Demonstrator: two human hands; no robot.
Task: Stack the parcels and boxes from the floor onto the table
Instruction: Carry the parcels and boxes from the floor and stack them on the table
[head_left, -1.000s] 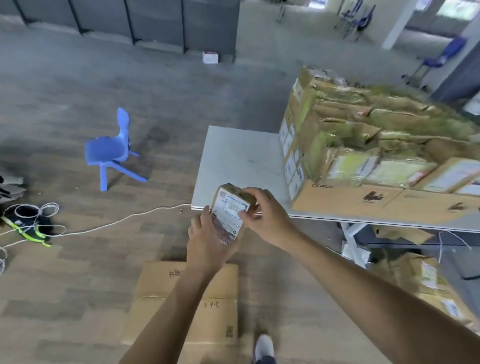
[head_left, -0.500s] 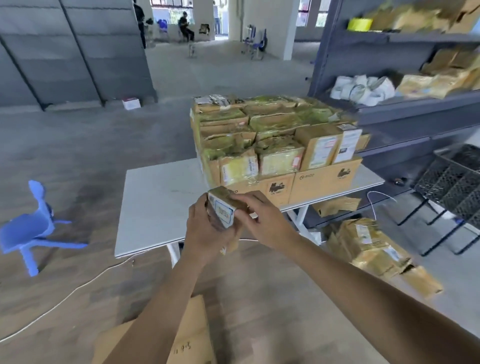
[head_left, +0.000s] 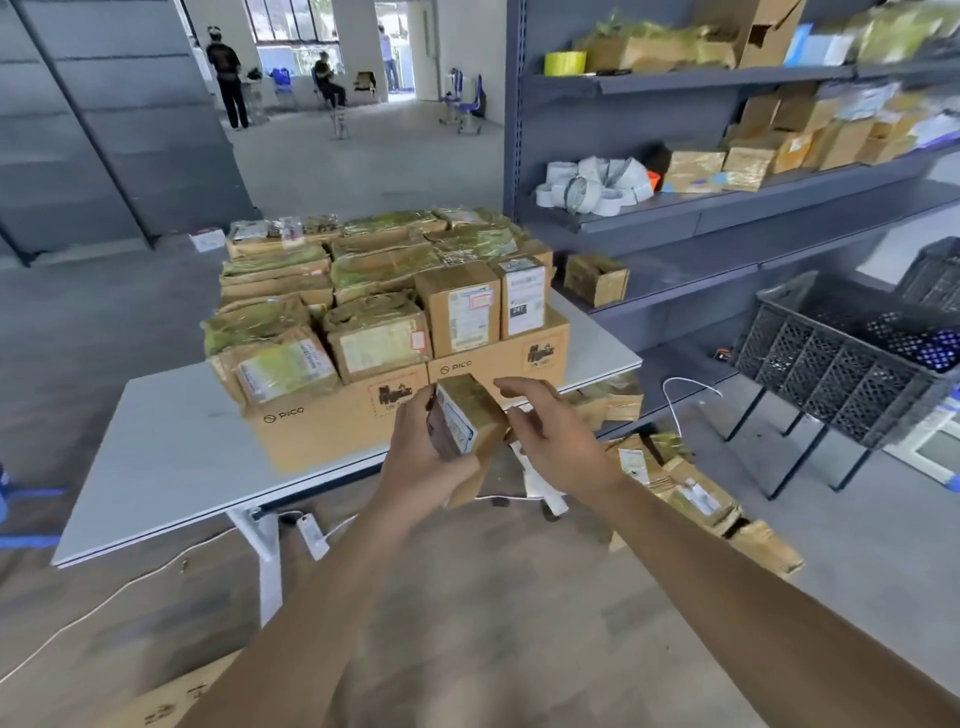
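Gripped in the left hand (head_left: 423, 462): small brown cardboard parcel (head_left: 467, 415) wrapped in clear tape, white shipping label on its left face. Fingers wrap it from below and the left side, thumb on the near edge. Right hand (head_left: 558, 444) is beside the parcel's right side with fingers spread and curled; fingertips look just off or barely touching the cardboard, can't tell which. Not clamped on it.

Parcel is in the air at the near edge of the white rectangular table (head_left: 171, 467), right in front of the two large brown PICO-printed cartons (head_left: 332, 426) that sit side by side on that table.

On top of those cartons: dense stack of brown taped parcels with yellow-green film (head_left: 363, 280), several rows deep, plus two upright labelled boxes at the table's right end.

Left part of the tabletop is bare.

On the floor under and right of the table: loose pile of brown parcels (head_left: 696, 493). White cable (head_left: 104, 603) runs on the floor left of the table leg. Grey metal shelving (head_left: 675, 218) with tape rolls and more parcels stands behind the table's right end; black plastic lattice crate (head_left: 841, 364) on a stand is further right.
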